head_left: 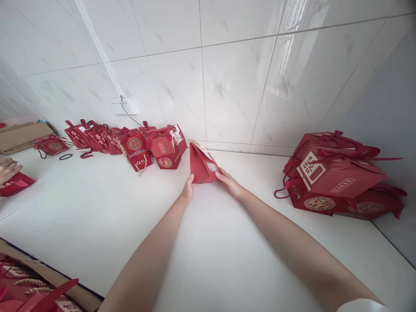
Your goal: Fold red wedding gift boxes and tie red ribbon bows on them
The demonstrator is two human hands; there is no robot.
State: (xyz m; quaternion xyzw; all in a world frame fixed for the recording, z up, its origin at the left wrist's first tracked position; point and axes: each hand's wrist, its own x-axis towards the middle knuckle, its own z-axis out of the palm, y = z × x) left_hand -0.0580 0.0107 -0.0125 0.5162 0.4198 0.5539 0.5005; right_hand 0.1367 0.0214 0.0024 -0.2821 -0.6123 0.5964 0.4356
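Note:
A red paper gift box [201, 167], partly folded with its triangular side toward me, is held above or on the white table [208, 242] near the wall. My left hand [187, 188] grips its lower left corner. On its right edge, close to a pale rectangular patch, my right hand [230, 183] is closed with thumb and fingers. A gold and white printed flap shows along the box's top. Whether its base touches the table I cannot tell.
Finished-looking red boxes [164, 147] with ribbons line the wall at left. A larger stack of red boxes [344, 173] stands at right. Another person's hand [8, 169] is at far left by a red box. A carton [48, 286] of red packaging sits at lower left.

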